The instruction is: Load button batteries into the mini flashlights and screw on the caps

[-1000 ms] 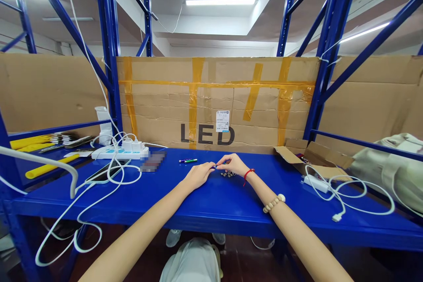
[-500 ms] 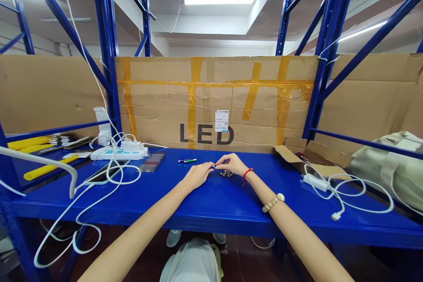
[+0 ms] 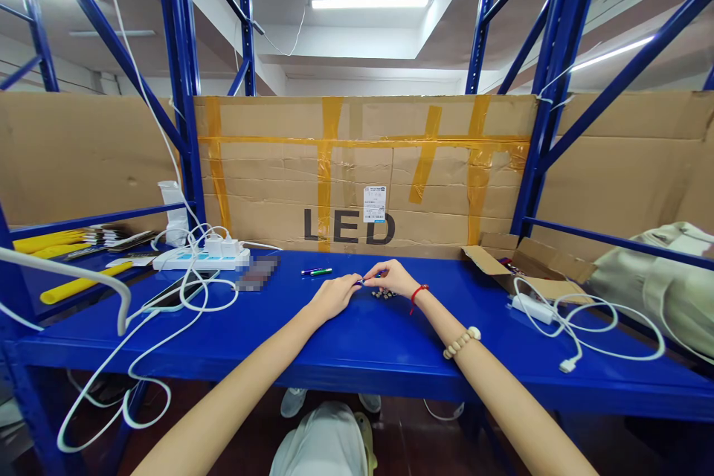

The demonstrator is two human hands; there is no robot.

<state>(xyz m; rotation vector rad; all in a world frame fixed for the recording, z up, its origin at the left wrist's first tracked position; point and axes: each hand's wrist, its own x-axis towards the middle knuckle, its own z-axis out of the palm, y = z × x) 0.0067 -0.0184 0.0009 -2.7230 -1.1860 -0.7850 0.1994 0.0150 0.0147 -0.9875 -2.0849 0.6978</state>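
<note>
My left hand (image 3: 335, 295) rests low over the blue tabletop with its fingers closed toward the middle. My right hand (image 3: 396, 278) meets it from the other side in a pinch. A small, dark bluish piece shows between the fingertips of both hands, too small to name. Under my right hand lies a loose cluster of small dark and brassy parts (image 3: 384, 294), partly covered by the fingers. Beyond my left hand, a green pen-like tube (image 3: 321, 271) and a purplish one (image 3: 308, 271) lie side by side.
On the left, a white power strip (image 3: 201, 259) sits among tangled white cables and a phone (image 3: 181, 290). An open cardboard box (image 3: 529, 268) and a white adapter (image 3: 532, 307) with coiled cable lie right. A large carton (image 3: 268, 178) stands behind the blue table (image 3: 346, 357).
</note>
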